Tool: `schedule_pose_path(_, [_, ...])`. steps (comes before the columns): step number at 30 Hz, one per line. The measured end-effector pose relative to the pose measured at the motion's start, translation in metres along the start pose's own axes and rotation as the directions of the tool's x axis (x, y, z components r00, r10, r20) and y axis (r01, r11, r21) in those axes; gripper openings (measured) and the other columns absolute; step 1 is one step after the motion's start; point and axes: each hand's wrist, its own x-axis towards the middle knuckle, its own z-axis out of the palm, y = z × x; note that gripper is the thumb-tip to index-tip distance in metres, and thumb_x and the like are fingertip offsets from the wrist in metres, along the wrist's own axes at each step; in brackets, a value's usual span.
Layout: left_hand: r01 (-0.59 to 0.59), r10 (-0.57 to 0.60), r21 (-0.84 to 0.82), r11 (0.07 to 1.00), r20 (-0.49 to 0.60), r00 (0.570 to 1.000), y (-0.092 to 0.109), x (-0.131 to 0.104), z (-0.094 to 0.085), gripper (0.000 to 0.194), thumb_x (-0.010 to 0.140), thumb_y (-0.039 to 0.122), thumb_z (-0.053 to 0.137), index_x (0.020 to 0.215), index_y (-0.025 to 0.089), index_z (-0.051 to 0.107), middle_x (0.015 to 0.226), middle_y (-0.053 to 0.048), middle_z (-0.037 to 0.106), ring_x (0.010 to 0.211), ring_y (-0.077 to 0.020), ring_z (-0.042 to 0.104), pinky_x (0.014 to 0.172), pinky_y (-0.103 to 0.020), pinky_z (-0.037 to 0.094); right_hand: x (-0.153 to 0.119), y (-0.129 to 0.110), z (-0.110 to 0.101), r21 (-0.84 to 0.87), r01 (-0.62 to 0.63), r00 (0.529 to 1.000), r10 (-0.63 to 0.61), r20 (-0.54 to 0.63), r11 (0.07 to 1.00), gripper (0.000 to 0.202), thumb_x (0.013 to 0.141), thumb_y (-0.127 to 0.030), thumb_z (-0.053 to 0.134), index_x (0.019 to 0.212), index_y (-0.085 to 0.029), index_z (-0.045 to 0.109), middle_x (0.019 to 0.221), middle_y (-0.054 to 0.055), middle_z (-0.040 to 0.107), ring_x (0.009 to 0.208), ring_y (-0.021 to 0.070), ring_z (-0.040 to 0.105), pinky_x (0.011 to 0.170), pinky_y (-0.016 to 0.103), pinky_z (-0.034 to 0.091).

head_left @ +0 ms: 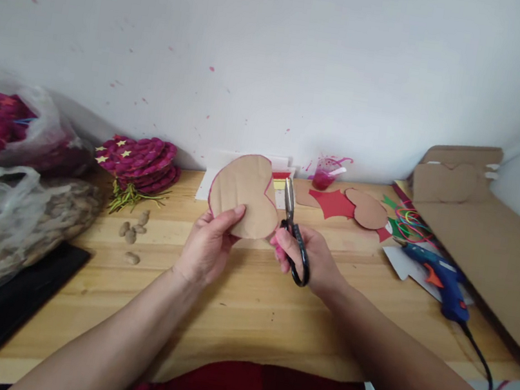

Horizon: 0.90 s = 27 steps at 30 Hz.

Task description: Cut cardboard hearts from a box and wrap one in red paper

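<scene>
A cardboard cutout, heart-like with a reddish-purple edge, is held up over the wooden table. My left hand grips its lower left part, thumb on the front face. My right hand is closed on black-handled scissors, whose blades point up and look shut. The scissors stand just right of the cutout's right edge, and the fingertips of my right hand are near its lower right corner; whether they touch it is hard to tell.
Peanuts, stacked purple decorations and plastic bags are on the left. To the right are a red cup, red paper, another cardboard shape, a blue glue gun with its cord, and a large cardboard box.
</scene>
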Motion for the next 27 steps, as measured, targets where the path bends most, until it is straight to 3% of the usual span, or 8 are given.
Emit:
schedule_pose_path(4, [-0.125,0.125,-0.010,0.992,0.000,0.992,0.006,0.006,-0.003,0.052,0.070,0.027,0.090,0.117,0.017,0.072,0.113,-0.008,0.078,0.102,-0.0208,0.073,0.081,-0.026,0.061,-0.002,0.001,-0.002,-0.086,-0.047,0.992,0.057,0.110,0.995,0.053,0.082,-0.067,0.071,0.073,-0.018,0.053,0.060,-0.005,0.051,0.043,0.0065,0.047,0.041,0.020,0.035])
schedule_pose_path(8, [-0.106,0.105,0.013,0.994,0.051,0.993,0.007,0.009,-0.005,0.056,0.069,0.025,0.090,0.121,0.017,0.071,0.108,-0.009,0.079,0.097,-0.0204,0.075,0.079,-0.023,0.061,-0.004,-0.002,-0.004,-0.130,-0.006,0.984,0.029,0.174,0.992,0.060,0.087,-0.077,0.059,0.075,-0.018,0.053,0.063,-0.004,0.049,0.048,0.0071,0.048,0.045,0.020,0.038])
schedule_pose_path(13, [-0.088,0.081,0.062,0.994,0.116,0.990,0.009,0.011,-0.007,0.060,0.069,0.022,0.090,0.125,0.017,0.070,0.108,-0.009,0.079,0.095,-0.0186,0.075,0.078,-0.019,0.060,-0.004,-0.003,-0.010,-0.126,0.036,0.977,-0.008,0.214,0.991,0.062,0.089,-0.078,0.055,0.075,-0.018,0.051,0.067,-0.002,0.050,0.052,0.0079,0.049,0.048,0.021,0.040])
schedule_pose_path(19, [-0.150,0.129,0.102,0.983,0.187,0.974,0.007,0.011,-0.008,0.064,0.072,0.026,0.089,0.132,0.022,0.067,0.119,-0.010,0.077,0.112,-0.0231,0.072,0.088,-0.024,0.060,-0.005,-0.004,-0.010,-0.068,0.054,0.969,-0.036,0.246,0.996,0.058,0.092,-0.073,0.057,0.077,-0.018,0.051,0.068,-0.003,0.047,0.054,0.0078,0.048,0.049,0.020,0.041])
schedule_pose_path(27, [-0.164,0.137,0.126,0.978,0.199,0.970,0.006,0.013,-0.010,0.064,0.073,0.027,0.089,0.133,0.021,0.066,0.122,-0.010,0.076,0.114,-0.0241,0.071,0.095,-0.028,0.060,-0.006,-0.003,-0.010,-0.091,0.043,0.972,-0.021,0.232,0.995,0.059,0.090,-0.076,0.057,0.079,-0.018,0.052,0.067,-0.003,0.048,0.056,0.0085,0.048,0.050,0.020,0.042])
